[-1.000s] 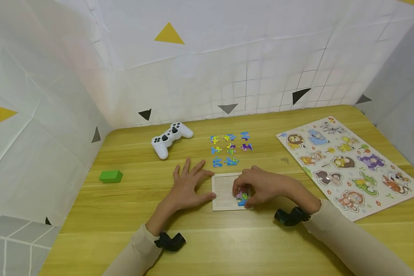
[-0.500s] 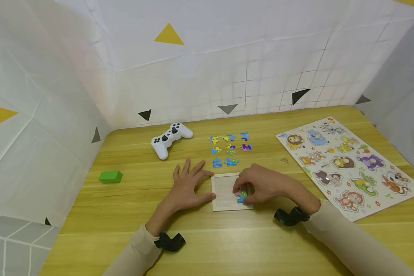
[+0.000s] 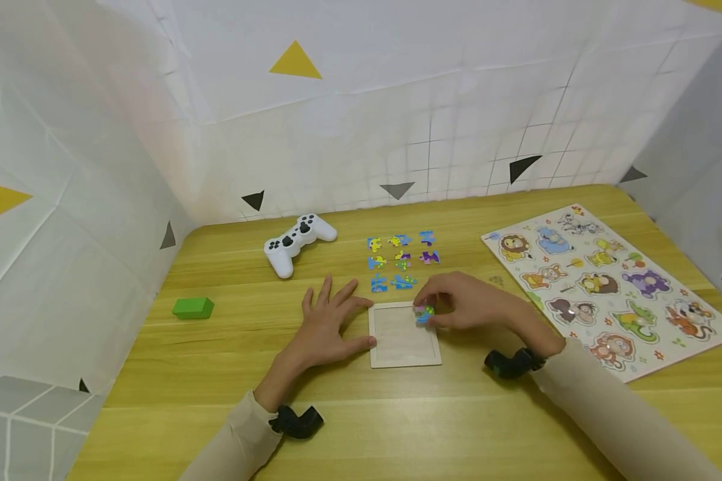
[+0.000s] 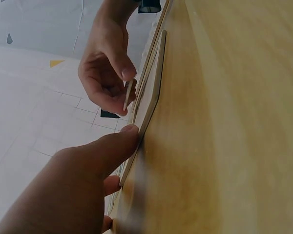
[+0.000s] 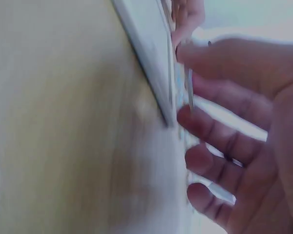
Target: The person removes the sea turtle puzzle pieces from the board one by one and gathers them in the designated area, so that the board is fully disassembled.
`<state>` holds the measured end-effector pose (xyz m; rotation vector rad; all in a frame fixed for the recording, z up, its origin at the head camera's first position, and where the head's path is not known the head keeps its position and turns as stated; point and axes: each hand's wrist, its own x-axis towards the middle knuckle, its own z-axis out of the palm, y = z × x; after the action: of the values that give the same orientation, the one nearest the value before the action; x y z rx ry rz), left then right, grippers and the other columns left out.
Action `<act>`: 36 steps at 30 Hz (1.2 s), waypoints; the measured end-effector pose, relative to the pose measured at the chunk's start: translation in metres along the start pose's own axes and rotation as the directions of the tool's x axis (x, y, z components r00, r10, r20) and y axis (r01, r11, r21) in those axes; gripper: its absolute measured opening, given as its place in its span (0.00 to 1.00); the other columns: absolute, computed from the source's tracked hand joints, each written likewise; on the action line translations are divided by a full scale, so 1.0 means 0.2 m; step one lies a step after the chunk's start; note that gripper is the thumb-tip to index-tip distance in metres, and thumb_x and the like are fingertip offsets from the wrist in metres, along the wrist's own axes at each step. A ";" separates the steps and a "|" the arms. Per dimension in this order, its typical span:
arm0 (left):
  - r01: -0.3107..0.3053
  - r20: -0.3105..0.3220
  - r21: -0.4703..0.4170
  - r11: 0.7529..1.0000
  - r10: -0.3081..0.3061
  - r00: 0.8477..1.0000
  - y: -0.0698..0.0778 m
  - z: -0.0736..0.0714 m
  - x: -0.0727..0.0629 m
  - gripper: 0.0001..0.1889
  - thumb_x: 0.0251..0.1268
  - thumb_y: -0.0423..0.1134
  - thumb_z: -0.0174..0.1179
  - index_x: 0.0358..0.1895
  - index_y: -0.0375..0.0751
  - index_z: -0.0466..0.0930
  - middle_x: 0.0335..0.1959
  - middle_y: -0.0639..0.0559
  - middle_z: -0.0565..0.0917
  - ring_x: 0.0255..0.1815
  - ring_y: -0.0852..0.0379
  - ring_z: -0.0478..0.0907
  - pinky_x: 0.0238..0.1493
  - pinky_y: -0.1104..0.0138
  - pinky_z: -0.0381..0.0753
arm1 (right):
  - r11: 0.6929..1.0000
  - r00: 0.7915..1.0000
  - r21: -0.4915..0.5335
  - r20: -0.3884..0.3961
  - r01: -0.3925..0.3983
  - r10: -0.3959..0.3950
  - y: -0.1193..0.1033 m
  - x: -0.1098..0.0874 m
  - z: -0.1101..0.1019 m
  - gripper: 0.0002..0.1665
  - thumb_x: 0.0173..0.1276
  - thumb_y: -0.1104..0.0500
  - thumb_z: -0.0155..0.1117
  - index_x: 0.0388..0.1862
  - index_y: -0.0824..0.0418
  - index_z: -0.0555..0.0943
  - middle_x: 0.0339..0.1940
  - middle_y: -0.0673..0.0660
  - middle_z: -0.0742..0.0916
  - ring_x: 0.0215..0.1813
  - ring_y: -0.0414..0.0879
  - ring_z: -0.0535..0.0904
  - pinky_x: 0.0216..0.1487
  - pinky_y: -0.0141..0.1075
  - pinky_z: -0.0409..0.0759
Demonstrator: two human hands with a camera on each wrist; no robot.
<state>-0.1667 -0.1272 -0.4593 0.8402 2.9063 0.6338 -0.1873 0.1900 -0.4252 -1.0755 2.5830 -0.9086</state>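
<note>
A shallow pale wooden puzzle tray (image 3: 405, 365) lies on the table between both hands. Over its far right corner, my right hand (image 3: 469, 302) pinches a puzzle piece (image 3: 424, 315) patterned in blue, green and pink. Seen edge-on in the left wrist view, that piece (image 4: 128, 94) is held clear above the tray between thumb and fingers. My left hand (image 3: 325, 327) lies with fingers spread at the tray's left side, its thumb and index fingertip touching the rim. Several loose puzzle pieces (image 3: 404, 281) sit in rows just beyond the tray.
A white game controller (image 3: 299, 242) lies at the back left, and a green block (image 3: 193, 308) nearer the left edge. On the right is a large animal puzzle board (image 3: 614, 287). White sheeting (image 3: 349, 133) rises behind the table.
My right hand has lifted the puzzle piece and carried it from the tray's lower right towards its far right corner. The left hand stays put.
</note>
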 end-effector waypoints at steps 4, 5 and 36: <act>0.001 0.007 -0.008 1.000 -0.001 1.000 0.00 0.00 0.00 0.33 0.59 0.71 0.61 0.68 0.69 0.73 0.84 0.52 0.57 0.84 0.30 0.37 0.74 0.30 0.33 | 0.998 0.996 -0.001 -0.057 -0.063 0.063 0.06 0.01 -0.02 0.14 0.64 0.56 0.75 0.48 0.52 0.88 0.41 0.46 0.88 0.39 0.41 0.80 0.43 0.36 0.81; 0.001 0.008 -0.010 1.000 -0.001 1.000 0.00 0.00 0.00 0.33 0.59 0.71 0.61 0.68 0.69 0.73 0.84 0.52 0.57 0.84 0.30 0.36 0.74 0.30 0.33 | 0.997 0.994 -0.008 -0.071 -0.079 0.078 0.08 0.01 -0.03 0.13 0.63 0.55 0.75 0.48 0.52 0.88 0.41 0.45 0.88 0.38 0.41 0.80 0.42 0.36 0.81; -0.003 0.014 -0.004 1.000 0.003 1.000 -0.01 0.00 0.00 0.33 0.59 0.72 0.60 0.68 0.70 0.72 0.84 0.52 0.56 0.84 0.31 0.36 0.74 0.30 0.32 | 0.974 0.977 -0.175 -0.185 -0.142 0.109 0.17 0.06 -0.05 0.16 0.66 0.59 0.69 0.53 0.56 0.86 0.38 0.55 0.81 0.33 0.43 0.67 0.35 0.37 0.68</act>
<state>-0.1667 -0.1282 -0.4599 0.8447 2.8910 0.6309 -0.2200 0.2052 -0.4380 -0.8970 2.8935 -0.7740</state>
